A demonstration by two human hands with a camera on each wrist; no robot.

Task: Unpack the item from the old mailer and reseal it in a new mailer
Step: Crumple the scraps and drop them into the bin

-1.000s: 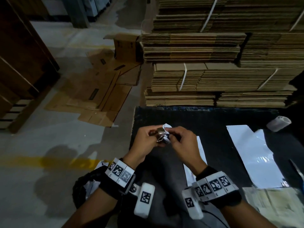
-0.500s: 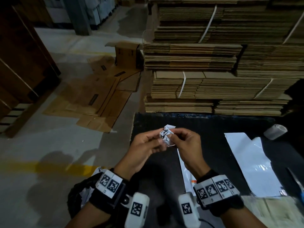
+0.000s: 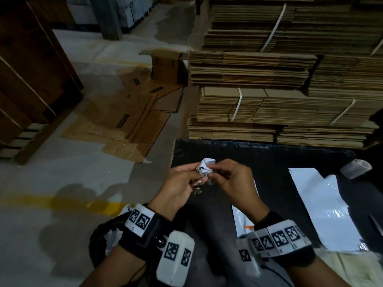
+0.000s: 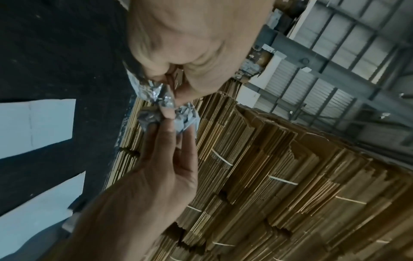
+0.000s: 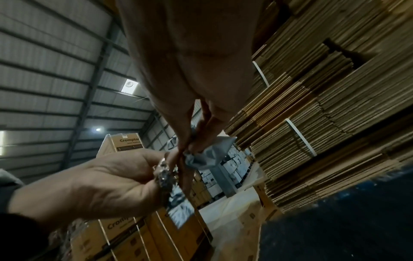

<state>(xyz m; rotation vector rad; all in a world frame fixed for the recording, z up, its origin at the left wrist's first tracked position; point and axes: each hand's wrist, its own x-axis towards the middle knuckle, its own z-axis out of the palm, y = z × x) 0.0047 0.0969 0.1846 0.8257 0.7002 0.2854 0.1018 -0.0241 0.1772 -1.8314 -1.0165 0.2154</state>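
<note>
Both hands, the left hand (image 3: 182,183) and right hand (image 3: 232,181), remain pinched on the crumpled wrap (image 3: 205,167), now raised slightly above the surface (image 3: 290,162). Judgement: scrap compaction continues; new mailer (image 3: 323,204) lies unused.

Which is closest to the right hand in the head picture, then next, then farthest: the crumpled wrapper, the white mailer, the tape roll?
1. Crumpled wrapper: pinched in the right hand.
2. White mailer: flat on the table, to its right.
3. Tape roll: far right of the table.
</note>
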